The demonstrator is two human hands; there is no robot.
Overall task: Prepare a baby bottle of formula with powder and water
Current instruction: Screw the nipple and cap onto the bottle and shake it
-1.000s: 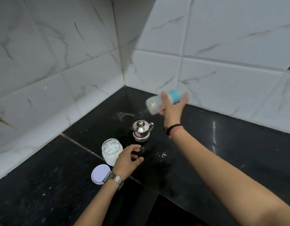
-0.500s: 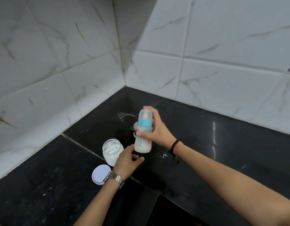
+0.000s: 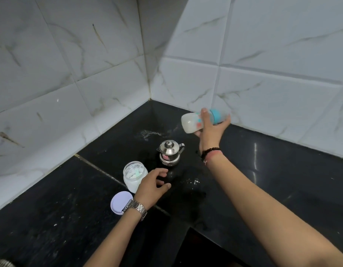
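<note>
One clear plastic baby bottle with blue collar (image 3: 202,120) | on its side, wrapped mid-body in your right hand (image 3: 212,130) | probably light, slick; grip below collar | left hand (image 3: 152,183) loose, holding nothing

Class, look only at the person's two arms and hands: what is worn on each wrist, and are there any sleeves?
The left hand has a silver metal-link wristwatch on its wrist. The right hand has a black beaded bracelet on its wrist, with a pinkish-red thread band beside it. Both forearms are bare, with no sleeves in view.
</note>
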